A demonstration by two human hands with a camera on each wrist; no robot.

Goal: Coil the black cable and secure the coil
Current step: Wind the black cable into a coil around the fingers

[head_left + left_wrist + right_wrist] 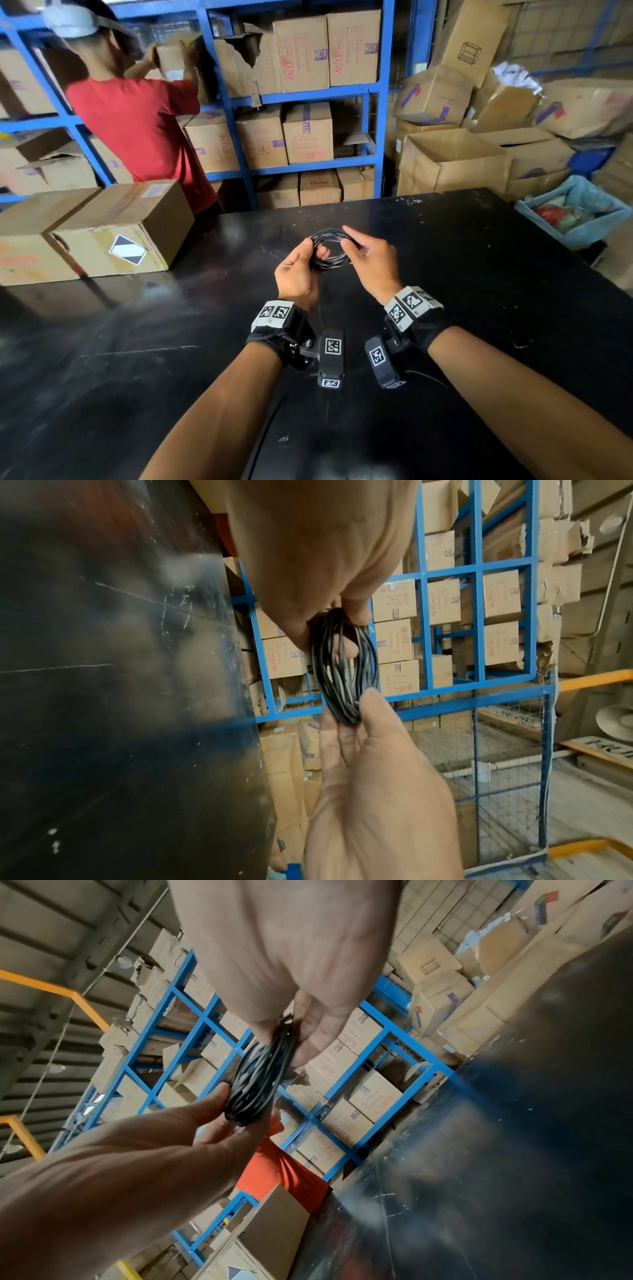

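The black cable (329, 247) is wound into a small coil of several loops and held in the air above the black table (479, 274). My left hand (313, 251) grips the coil's left side, with the thumb on top and the fingers curled under. My right hand (348, 240) pinches the coil's right side between thumb and fingers. In the left wrist view the coil (346, 666) hangs between my left hand (346, 623) above and my right hand (359, 707) below. The right wrist view shows the coil (258, 1080) edge-on between my right hand (296, 1034) and my left hand (232, 1107).
Two cardboard boxes (113, 233) sit on the table's far left. A person in a red shirt (137, 130) handles a box at the blue shelving (376, 102) behind the table. Open cartons (452, 161) and a blue bin (575, 209) stand off the right edge.
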